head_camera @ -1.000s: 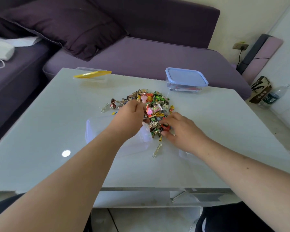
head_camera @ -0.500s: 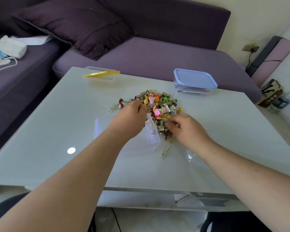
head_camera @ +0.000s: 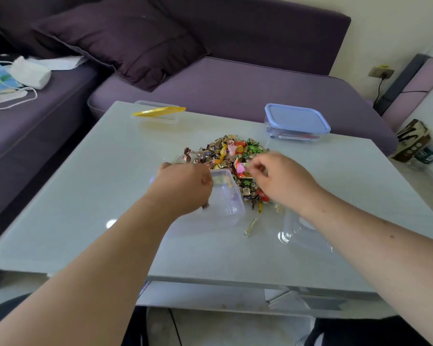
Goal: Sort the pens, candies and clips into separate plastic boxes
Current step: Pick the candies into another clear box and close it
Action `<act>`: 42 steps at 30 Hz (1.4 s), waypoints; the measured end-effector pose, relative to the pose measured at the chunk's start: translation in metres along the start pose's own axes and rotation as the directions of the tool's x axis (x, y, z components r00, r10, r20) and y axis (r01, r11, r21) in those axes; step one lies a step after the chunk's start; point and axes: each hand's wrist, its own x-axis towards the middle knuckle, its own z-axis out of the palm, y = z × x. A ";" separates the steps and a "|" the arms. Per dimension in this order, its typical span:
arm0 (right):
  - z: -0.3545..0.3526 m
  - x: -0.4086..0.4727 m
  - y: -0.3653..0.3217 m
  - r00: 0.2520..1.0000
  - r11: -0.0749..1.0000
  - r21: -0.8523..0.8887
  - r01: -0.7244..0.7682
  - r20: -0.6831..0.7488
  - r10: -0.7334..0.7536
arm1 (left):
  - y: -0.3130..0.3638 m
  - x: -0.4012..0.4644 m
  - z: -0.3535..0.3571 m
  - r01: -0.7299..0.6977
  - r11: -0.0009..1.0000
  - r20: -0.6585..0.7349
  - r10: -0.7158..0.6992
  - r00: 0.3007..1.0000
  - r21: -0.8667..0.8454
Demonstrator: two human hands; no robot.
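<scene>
A pile of wrapped candies (head_camera: 229,152) lies in the middle of the pale table (head_camera: 85,196). Just in front of it stands a clear open plastic box (head_camera: 229,201) with a few candies inside. My left hand (head_camera: 183,188) hovers palm down over this box's left half, blurred, fingers curled, a dark candy showing at its lower edge. My right hand (head_camera: 281,181) is over the pile's right side, thumb and forefinger pinched near a pink candy; whether it holds anything is hidden. A gold paper clip (head_camera: 250,227) lies in front of the box.
A blue-lidded box (head_camera: 296,119) holding pens stands at the back right. At the back left, a clear box (head_camera: 158,118) has a yellow lid resting askew on it. Another clear plastic piece (head_camera: 303,236) lies under my right forearm. A purple sofa surrounds the table's far sides.
My left hand has pulled back from the candy pile to over the clear box. My right hand has shifted from the pile's near edge up towards its middle.
</scene>
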 end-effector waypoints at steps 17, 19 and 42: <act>0.044 -0.003 0.001 0.977 0.938 -0.345 0.039 0.211 0.037 | 0.002 0.002 0.007 -0.035 0.999 0.243 0.041 0.969 -0.031; 0.045 -0.003 -0.001 0.972 0.949 -0.317 0.004 0.223 0.070 | 0.002 0.001 0.007 -0.037 0.999 0.245 0.044 0.969 -0.032; 0.049 -0.009 0.014 0.987 0.967 -0.222 0.125 0.122 -0.099 | -0.016 0.000 0.006 0.019 0.996 0.054 -0.023 0.998 0.083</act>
